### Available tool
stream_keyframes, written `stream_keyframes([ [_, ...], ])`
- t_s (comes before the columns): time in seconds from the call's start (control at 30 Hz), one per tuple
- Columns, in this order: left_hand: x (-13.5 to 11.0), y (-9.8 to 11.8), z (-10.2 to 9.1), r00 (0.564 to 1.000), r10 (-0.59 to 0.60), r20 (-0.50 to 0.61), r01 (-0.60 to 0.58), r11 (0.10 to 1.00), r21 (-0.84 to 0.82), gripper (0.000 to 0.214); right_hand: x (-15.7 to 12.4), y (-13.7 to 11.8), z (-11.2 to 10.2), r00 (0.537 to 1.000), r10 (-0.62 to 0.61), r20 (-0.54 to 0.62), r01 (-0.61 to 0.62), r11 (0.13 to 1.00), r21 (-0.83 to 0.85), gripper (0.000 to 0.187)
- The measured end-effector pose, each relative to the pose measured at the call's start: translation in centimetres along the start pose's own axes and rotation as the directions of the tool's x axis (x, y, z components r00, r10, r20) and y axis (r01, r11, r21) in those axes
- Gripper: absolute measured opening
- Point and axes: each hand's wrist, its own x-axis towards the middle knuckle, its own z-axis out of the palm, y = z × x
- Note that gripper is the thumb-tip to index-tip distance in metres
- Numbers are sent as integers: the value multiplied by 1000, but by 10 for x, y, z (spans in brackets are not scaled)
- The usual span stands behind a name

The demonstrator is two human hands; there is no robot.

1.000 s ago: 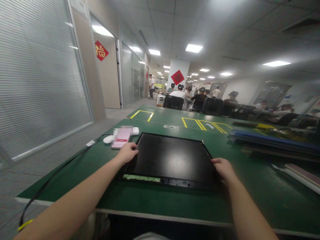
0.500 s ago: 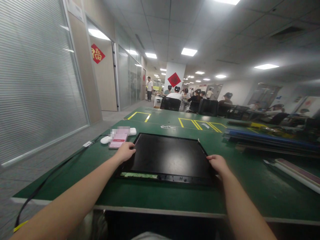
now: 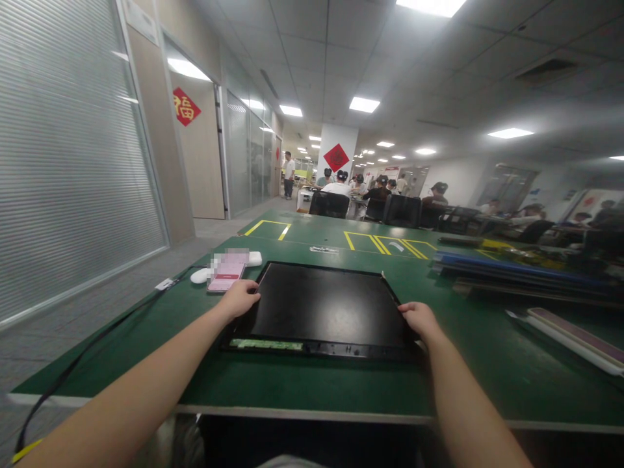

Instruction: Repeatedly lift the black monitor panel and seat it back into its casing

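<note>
A flat black display panel [image 3: 324, 305] lies on the green table [image 3: 292, 383], with a green circuit strip [image 3: 266, 344] along its near edge. My left hand [image 3: 240, 298] grips the panel's left edge, fingers curled over it. On the opposite side, my right hand [image 3: 420, 320] holds the right edge near the front corner, fingers wrapped round it. Both forearms reach in from the bottom of the view.
A pink phone [image 3: 225, 275] and a white mouse [image 3: 199, 276] lie left of the panel, with a black cable [image 3: 97, 344] running off the table's left edge. Stacked flat panels [image 3: 517, 273] and a white-edged board [image 3: 570, 335] sit at the right. Seated people work at tables farther back.
The view has drifted up and slightly right, so the panel and my hands sit a little lower-left in the picture. My grip on both edges looks the same.
</note>
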Motion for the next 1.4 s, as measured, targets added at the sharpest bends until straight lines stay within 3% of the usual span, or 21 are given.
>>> stream_keyframes([
  [0.27,0,5,-2,998,56,2,-55,977,206,28,-4,-4,0,998,-27,-53,24,998,-62,29],
  [0.47,-14,12,-6,992,123,38,-129,956,263,69,-5,-4,0,999,-14,-51,11,998,-60,30],
  [0.53,-20,16,-12,958,244,147,-275,930,245,73,-5,-2,0,999,-16,-41,14,999,-48,30],
  [0.6,-25,20,-19,892,348,288,-407,896,179,72,-4,-2,1,999,-25,-43,24,999,-42,30],
  [0.7,-29,22,-30,828,398,395,-467,879,96,74,-5,-2,1,998,-27,-52,25,999,-41,30],
  [1.07,-29,19,-39,752,463,468,-516,856,-17,75,-3,1,0,998,-47,-46,45,999,-27,28],
  [1.4,-29,22,-35,774,467,428,-477,874,-92,65,3,6,1,999,-30,-39,30,999,-14,31],
])
